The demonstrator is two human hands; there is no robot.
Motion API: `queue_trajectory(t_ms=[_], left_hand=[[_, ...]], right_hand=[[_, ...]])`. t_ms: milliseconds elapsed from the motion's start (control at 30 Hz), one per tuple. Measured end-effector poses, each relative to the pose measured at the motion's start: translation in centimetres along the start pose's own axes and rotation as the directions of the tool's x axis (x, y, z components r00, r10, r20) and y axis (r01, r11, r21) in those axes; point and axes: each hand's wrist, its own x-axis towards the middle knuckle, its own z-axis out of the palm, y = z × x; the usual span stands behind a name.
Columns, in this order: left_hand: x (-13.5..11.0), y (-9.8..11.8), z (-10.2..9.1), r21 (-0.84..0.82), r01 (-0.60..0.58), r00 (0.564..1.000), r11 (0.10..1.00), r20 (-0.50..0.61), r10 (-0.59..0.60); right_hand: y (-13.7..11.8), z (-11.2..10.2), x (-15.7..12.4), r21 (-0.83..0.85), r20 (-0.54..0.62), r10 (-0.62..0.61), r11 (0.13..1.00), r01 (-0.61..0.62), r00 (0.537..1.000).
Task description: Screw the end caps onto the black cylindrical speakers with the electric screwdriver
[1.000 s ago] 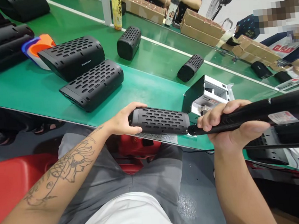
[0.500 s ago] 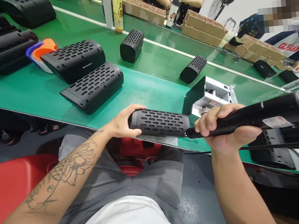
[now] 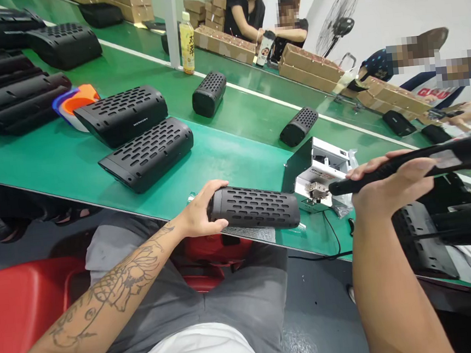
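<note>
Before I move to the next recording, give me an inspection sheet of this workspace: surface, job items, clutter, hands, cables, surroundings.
Surface: glossy green worktop.
Job items: black slotted housing near the front edge; electric screwdriver; screw feeder to the housing's right.
Clutter: Merkury-marked housing beside an unheld slotted housing; orange tub; yellow drink bottle.
Hands: left hand grips the black slotted housing's left end; right hand holds the screwdriver, tip by the feeder's metal fitting, contact unclear.
Cables: thin black cable below the feeder, towards the front edge.
Surroundings: co-workers, cardboard boxes, fan, red chair.
</note>
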Motion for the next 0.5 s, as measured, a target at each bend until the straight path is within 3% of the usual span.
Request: queue_trajectory(t_ms=[167,367,433,500], left_hand=[[-0.7,0.1,0.1,0.073,-0.057,0.998,0.996,-0.008,0.058],[-0.9,0.7,-0.2,0.073,-0.045,0.999,0.996,-0.026,0.047],[-0.9,0.6,0.0,0.067,-0.043,0.999,0.997,-0.030,0.045],[-0.9,0.5,0.1,0.066,-0.056,0.998,0.996,-0.036,0.058]], right_hand=[[1.0,-0.2,-2.1,-0.100,0.052,0.008,0.995,-0.003,0.999],[-4.5,1.4,-4.1,-0.116,-0.001,0.075,0.990,-0.075,0.997],[-6.7,2.4,-5.1,-0.051,0.110,0.117,0.992,-0.112,0.987],[-8.2,3.7,-6.3,0.047,0.305,0.134,0.987,-0.155,0.943]])
